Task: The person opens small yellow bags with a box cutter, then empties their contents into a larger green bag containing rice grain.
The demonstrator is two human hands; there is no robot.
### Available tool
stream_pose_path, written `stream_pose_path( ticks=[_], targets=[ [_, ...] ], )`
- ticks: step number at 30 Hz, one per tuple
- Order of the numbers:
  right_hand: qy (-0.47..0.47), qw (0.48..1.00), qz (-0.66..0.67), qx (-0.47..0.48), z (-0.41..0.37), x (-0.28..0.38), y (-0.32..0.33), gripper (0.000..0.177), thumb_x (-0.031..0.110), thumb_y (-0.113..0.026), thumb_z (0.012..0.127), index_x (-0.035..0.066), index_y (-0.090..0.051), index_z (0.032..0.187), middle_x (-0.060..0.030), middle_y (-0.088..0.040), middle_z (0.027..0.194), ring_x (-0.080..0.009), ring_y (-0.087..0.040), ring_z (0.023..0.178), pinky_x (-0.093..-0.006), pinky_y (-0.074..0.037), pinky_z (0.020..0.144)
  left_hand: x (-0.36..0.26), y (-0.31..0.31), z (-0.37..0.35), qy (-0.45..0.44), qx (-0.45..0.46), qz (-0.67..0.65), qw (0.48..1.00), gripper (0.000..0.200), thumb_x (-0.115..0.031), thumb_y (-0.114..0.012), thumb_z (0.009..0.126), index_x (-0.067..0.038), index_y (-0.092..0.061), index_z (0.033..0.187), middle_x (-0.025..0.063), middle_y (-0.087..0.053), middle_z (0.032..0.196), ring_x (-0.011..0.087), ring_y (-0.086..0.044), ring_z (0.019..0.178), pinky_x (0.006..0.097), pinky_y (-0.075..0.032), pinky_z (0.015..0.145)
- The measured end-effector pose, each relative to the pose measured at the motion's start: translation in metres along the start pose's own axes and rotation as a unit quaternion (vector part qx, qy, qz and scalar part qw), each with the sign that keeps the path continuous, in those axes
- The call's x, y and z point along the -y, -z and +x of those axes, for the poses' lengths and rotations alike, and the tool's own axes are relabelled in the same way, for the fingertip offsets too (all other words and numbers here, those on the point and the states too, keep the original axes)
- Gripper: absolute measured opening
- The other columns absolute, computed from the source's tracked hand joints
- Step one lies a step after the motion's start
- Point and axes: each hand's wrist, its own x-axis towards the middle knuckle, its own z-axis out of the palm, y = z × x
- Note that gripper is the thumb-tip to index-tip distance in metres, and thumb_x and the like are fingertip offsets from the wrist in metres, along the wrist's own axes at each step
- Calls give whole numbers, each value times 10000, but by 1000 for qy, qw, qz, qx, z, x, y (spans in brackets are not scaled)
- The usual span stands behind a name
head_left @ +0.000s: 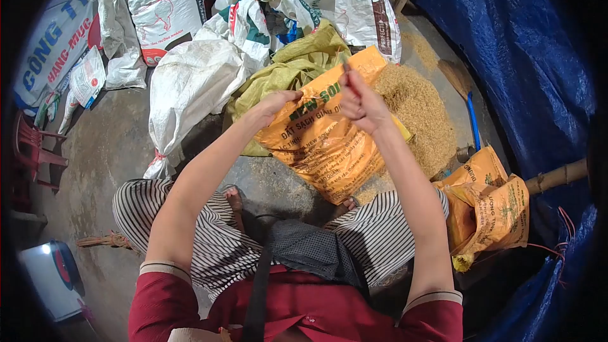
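Note:
An orange plastic soil bag with printed text is tilted up in front of me. My left hand grips its left edge near the top, thumb on the printed face and the other fingers hidden behind. In front of the bag's upper right part, my right hand is closed. A small dark, thin thing seems to stick up from its fingers, too small to name. Behind the bag, on the right, lies a heap of straw-coloured husks. A crumpled yellow-green sack lies behind it on the left.
White sacks stand and lie along the back. To my right is an opened orange bag, near a bamboo pole and a blue tarp. A red plastic chair stands at the left, above a white-and-blue container.

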Motion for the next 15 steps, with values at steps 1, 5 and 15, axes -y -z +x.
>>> stream_pose_path(
  ticks=[1, 5, 15],
  targets=[
    [22, 1000, 5, 6, -5, 12, -2, 262, 328, -431, 919, 87, -485, 834, 67, -309, 494, -36, -222, 354, -180, -178, 328, 3, 3, 4, 0, 1, -1, 1000, 307, -225, -479, 885, -10, -562, 1088, 109, -573, 1088, 188, -544, 971, 303, -423, 867],
    [-90, 991, -94, -33, -6, -2, -1, 291, 386, -465, 895, 108, -477, 811, 67, -302, 495, -37, -214, 361, -192, -149, 332, 4, 6, 9, 9, 24, -42, 999, 310, -244, -529, 861, -17, -580, 1065, 115, -568, 1089, 182, -526, 993, 285, -402, 869],
    [-207, 978, -27, 0, -1, -45, 16, 309, 383, -431, 909, 90, -471, 820, 59, -296, 477, -43, -230, 360, -192, -178, 317, -6, -6, -2, -39, -10, 65, 997, 446, -334, -574, 826, -17, -532, 1138, 112, -525, 1172, 159, -462, 1079, 294, -344, 911]
  ],
)
